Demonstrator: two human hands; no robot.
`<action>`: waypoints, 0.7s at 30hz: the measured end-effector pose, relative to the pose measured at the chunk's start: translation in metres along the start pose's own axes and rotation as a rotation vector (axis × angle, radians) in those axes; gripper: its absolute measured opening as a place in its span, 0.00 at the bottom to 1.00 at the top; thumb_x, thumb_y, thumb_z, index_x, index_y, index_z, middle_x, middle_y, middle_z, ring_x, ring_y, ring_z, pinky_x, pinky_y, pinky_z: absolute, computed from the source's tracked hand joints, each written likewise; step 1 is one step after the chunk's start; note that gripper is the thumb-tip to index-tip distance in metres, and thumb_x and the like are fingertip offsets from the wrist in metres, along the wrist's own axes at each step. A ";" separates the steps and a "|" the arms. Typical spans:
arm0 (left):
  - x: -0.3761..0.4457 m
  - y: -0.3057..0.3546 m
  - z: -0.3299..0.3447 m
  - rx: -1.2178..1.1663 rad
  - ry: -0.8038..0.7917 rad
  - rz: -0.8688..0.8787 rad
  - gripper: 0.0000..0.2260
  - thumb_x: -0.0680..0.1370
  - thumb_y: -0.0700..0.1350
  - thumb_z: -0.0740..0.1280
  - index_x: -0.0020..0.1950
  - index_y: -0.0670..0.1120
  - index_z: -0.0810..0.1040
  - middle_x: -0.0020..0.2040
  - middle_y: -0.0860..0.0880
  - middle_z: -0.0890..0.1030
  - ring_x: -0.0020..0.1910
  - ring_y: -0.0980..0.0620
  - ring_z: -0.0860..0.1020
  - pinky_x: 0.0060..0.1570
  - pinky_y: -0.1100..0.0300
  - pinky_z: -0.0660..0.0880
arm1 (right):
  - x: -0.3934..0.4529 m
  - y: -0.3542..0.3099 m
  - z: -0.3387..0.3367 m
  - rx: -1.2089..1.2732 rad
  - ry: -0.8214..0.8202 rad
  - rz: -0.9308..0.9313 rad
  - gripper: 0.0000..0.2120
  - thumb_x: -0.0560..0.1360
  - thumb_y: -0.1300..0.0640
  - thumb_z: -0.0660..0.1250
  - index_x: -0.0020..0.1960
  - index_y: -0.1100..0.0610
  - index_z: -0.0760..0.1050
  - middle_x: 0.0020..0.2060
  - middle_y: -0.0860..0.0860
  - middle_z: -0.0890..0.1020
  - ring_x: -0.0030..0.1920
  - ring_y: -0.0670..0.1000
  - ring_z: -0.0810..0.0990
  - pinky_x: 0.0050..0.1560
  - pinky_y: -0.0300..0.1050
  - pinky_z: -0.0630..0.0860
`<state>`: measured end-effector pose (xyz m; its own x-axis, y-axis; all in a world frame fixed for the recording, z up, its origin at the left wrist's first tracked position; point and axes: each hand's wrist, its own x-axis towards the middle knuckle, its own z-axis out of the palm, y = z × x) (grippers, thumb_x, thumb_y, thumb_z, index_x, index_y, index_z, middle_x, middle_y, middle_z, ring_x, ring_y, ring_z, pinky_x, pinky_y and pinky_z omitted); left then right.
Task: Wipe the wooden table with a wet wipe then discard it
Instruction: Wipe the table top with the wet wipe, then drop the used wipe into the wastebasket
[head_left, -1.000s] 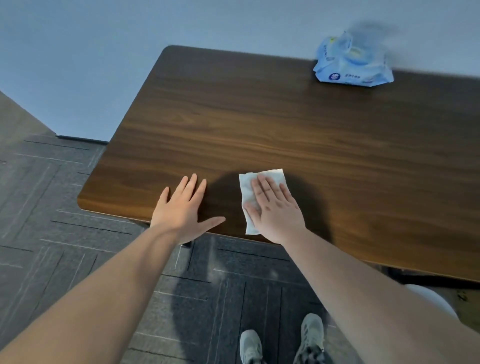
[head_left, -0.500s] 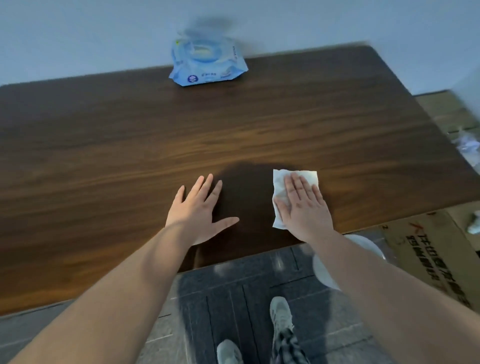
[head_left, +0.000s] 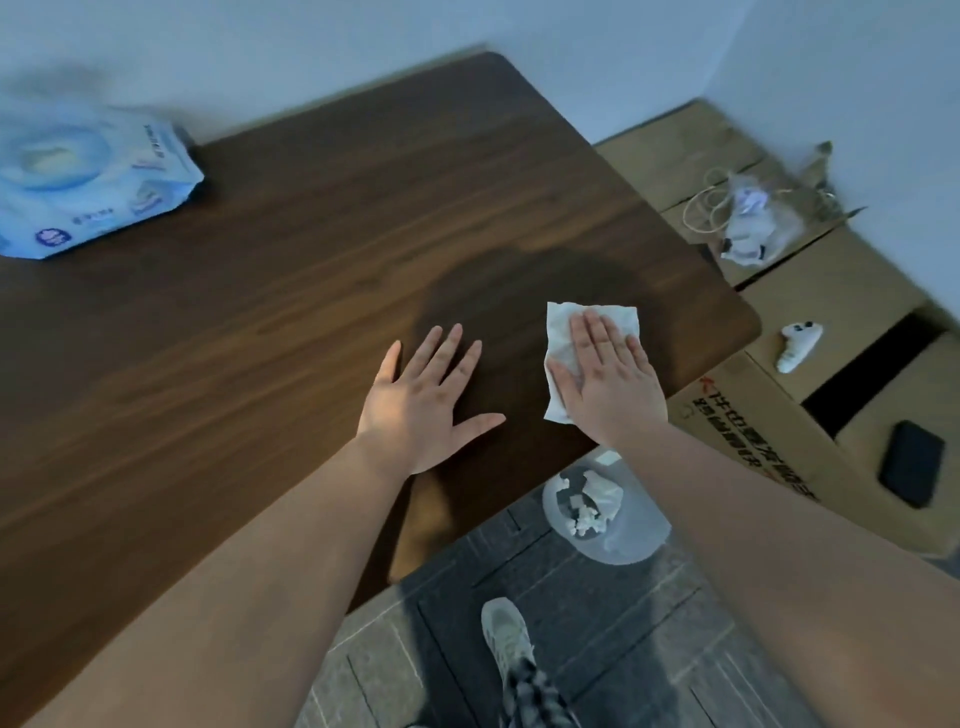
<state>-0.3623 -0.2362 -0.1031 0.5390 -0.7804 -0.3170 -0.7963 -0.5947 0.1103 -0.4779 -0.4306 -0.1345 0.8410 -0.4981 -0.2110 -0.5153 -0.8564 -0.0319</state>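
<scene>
The wiping step is in hand. The right hand lies flat on the wet wipe, fingers extended and close together, palm pressing the sheet onto the wooden table near its right end and not far from the near edge; nothing is pinched or gripped, the sheet is simply held down under the palm. The left hand rests flat on the bare wood just beside it, fingers spread and thumb out, holding nothing, and looks like a brace for the body's weight. The pack of wipes sits well apart at the far left of the table, against the wall. With the wipe this close to the table's corner, I judge the strokes along this side are close to running out. The next move calls for either 1 more pass toward the far side, keeping the palm flat so the sheet does not bunch, or gathering the wipe into the fingers and dropping it into the bin on the floor below the near edge (it already holds crumpled white scraps).
</scene>
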 end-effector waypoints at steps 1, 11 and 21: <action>0.014 0.008 -0.003 0.002 0.001 0.013 0.37 0.74 0.71 0.41 0.77 0.55 0.39 0.79 0.52 0.39 0.76 0.53 0.37 0.74 0.45 0.41 | 0.006 0.012 -0.001 0.005 0.000 0.018 0.33 0.78 0.37 0.37 0.77 0.52 0.36 0.78 0.50 0.42 0.77 0.48 0.40 0.73 0.47 0.36; 0.127 0.086 -0.018 0.058 -0.011 0.125 0.36 0.74 0.71 0.40 0.77 0.55 0.37 0.78 0.51 0.38 0.76 0.52 0.36 0.74 0.45 0.40 | 0.047 0.119 -0.012 0.100 0.027 0.174 0.34 0.78 0.36 0.41 0.77 0.53 0.39 0.78 0.50 0.44 0.77 0.49 0.41 0.75 0.48 0.39; 0.172 0.165 -0.021 0.044 0.066 0.285 0.33 0.77 0.67 0.42 0.78 0.53 0.41 0.79 0.51 0.41 0.77 0.52 0.38 0.73 0.47 0.39 | 0.016 0.166 0.000 0.542 0.298 0.213 0.22 0.82 0.54 0.52 0.74 0.59 0.59 0.75 0.51 0.59 0.75 0.44 0.52 0.71 0.35 0.46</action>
<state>-0.3950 -0.4730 -0.1197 0.3070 -0.9266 -0.2172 -0.9286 -0.3416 0.1448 -0.5498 -0.5805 -0.1427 0.6812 -0.7321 0.0099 -0.6201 -0.5841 -0.5237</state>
